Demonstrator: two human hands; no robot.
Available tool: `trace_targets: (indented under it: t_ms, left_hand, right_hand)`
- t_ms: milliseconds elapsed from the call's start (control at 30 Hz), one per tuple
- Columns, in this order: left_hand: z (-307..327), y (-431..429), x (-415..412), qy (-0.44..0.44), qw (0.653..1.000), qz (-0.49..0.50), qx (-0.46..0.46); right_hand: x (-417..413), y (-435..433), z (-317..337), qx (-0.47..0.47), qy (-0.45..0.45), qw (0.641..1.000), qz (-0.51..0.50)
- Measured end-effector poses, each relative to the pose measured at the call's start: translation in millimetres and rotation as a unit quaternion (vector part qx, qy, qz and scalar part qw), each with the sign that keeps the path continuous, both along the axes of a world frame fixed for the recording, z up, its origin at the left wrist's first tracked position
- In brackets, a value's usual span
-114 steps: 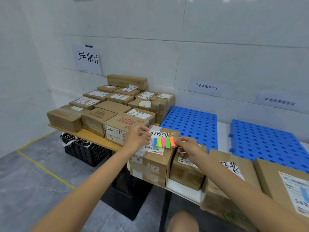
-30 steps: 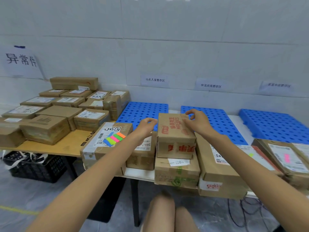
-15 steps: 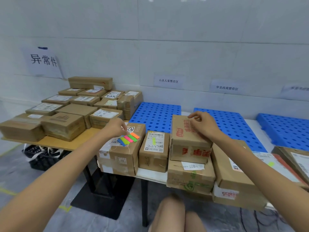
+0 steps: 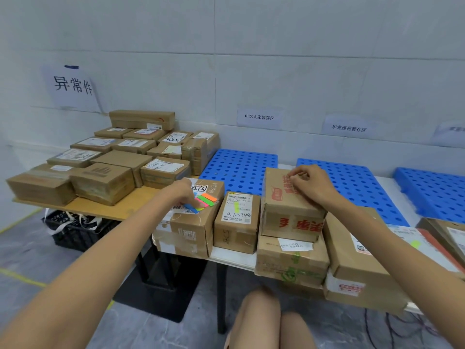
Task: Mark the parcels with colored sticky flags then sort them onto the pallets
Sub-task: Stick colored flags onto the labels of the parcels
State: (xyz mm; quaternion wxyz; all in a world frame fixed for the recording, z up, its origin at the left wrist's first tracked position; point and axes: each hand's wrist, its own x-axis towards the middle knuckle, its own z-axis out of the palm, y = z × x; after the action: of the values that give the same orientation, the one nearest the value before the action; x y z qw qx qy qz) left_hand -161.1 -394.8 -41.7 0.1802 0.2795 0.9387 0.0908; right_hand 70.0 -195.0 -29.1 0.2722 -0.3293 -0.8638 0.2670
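Risk: loose flag pad [image 4: 205, 200] may lift as our left hand [image 4: 180, 193] seemingly pinches it | right hand [image 4: 310, 183] fingers curled atop box [image 4: 289, 220]

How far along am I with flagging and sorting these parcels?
Done: the small box and a parcel at right carry yellow flags. In hand: left hand at the sticky flags, right hand on the red-printed box. Left: remaining flagging and all sorting; no parcel sits on the blue pallets.

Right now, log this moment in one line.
left hand on sticky flags | right hand rests on red-printed box | phase: flagging
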Motion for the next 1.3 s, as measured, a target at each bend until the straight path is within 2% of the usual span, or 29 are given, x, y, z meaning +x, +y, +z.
trace_targets:
  t_ms: [100, 167, 233, 300, 367, 433, 533, 600, 667, 733, 833, 933, 1100, 1200, 1300]
  left_hand:
    - [1.3, 5.2, 0.6, -0.012, 1.0, 0.0, 0.002]
    - [0.6, 11.9, 0.6, -0.029, 1.0, -0.01, 0.007]
    - [-1.1, 20.9, 0.7, -0.037, 0.999, -0.031, 0.009]
    - [-4.2, 34.1, -4.4, -0.02, 0.998, -0.055, 0.013]
    - [-7.1, 50.6, -11.3, -0.005, 0.997, -0.077, 0.005]
    - [-9.3, 68.3, -16.8, -0.007, 0.994, -0.112, -0.015]
    - [-16.7, 87.8, -26.7, -0.012, 0.988, -0.149, -0.039]
    - [-28.8, 96.4, -39.6, -0.013, 0.988, -0.15, -0.03]
    - [-38.2, 102.0, -47.9, -0.018, 0.99, -0.138, -0.014]
    - [-41.6, 107.3, -52.5, -0.042, 0.993, -0.113, 0.009]
    - [-34.4, 108.0, -60.7, -0.14, 0.985, -0.064, 0.081]
    - [-5.1, 102.3, -74.8, -0.238, 0.95, 0.008, 0.202]
    - [93.1, 110.6, -62.9, -0.304, 0.86, 0.103, 0.397]
    - [159.5, 115.3, -39.3, -0.371, 0.801, 0.154, 0.444]
    - [203.7, 115.7, -10.0, -0.468, 0.743, 0.14, 0.458]
  right_hand:
    - [2.2, 1.6, 5.9, -0.003, 0.003, 1.0, -0.001]
    - [1.2, 4.7, 18.4, 0.057, 0.008, 0.998, -0.002]
    - [-6.7, 4.0, 39.3, 0.11, 0.014, 0.993, 0.03]
    - [-26.2, 2.0, 61.3, 0.12, 0.015, 0.989, 0.086]
    - [-56.9, 4.9, 73.9, 0.091, -0.007, 0.985, 0.147]
    - [-92.8, 14.4, 73.6, 0.011, -0.083, 0.973, 0.216]
    - [-149.8, 36.4, 51.7, -0.114, -0.286, 0.904, 0.297]
    - [-187.0, 50.3, 28.7, -0.15, -0.391, 0.852, 0.315]
    - [-216.4, 59.3, 3.2, -0.171, -0.441, 0.816, 0.331]
    - [-233.4, 63.8, -20.0, -0.211, -0.452, 0.791, 0.355]
    - [-238.4, 64.5, -33.4, -0.268, -0.416, 0.781, 0.382]
    - [-231.4, 66.2, -9.0, -0.31, -0.325, 0.818, 0.36]
    - [-204.7, 77.1, 89.5, -0.396, -0.08, 0.87, 0.283]
    - [-182.3, 67.9, 156.4, -0.387, -0.015, 0.889, 0.245]
    - [-151.6, 62.8, 202.3, -0.368, 0.008, 0.902, 0.223]
